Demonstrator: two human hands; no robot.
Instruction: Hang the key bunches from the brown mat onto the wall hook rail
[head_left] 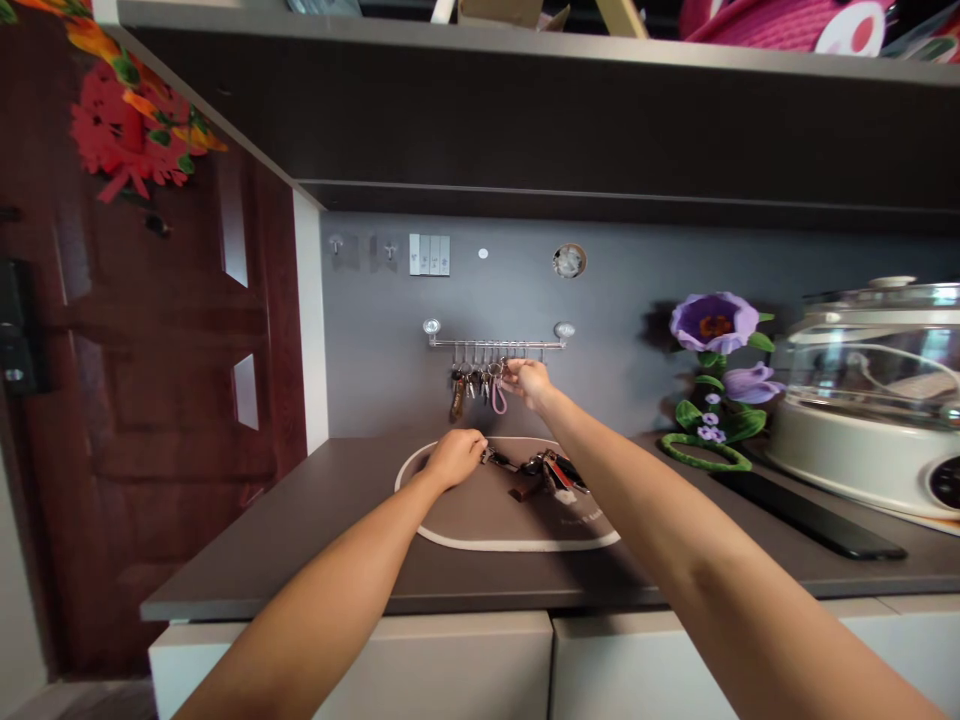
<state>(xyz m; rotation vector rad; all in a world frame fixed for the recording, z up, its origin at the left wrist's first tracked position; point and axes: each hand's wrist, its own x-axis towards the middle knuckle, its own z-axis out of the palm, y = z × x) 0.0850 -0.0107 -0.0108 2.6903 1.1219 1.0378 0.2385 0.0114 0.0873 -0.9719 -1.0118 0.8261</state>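
A clear hook rail [495, 345] is fixed to the grey wall, with several bunches of keys [471, 382] hanging from its left and middle hooks. My right hand [527, 380] is raised to the rail, its fingertips pinched on a key ring at a hook. A pink loop strap [499, 400] dangles just left of those fingers. Lower down, my left hand [456, 457] rests over the brown mat [480, 520], fingers closed on a small dark bunch of keys [491, 456]. More keys with a red and a brown fob [551, 472] lie on the mat to its right.
A dark shelf [525, 120] overhangs the counter [300, 540]. To the right stand a purple crochet flower [714, 322], a black phone [814, 515] and a cream steamer with a clear lid [870, 430]. A reddish-brown door [150, 430] is at the left.
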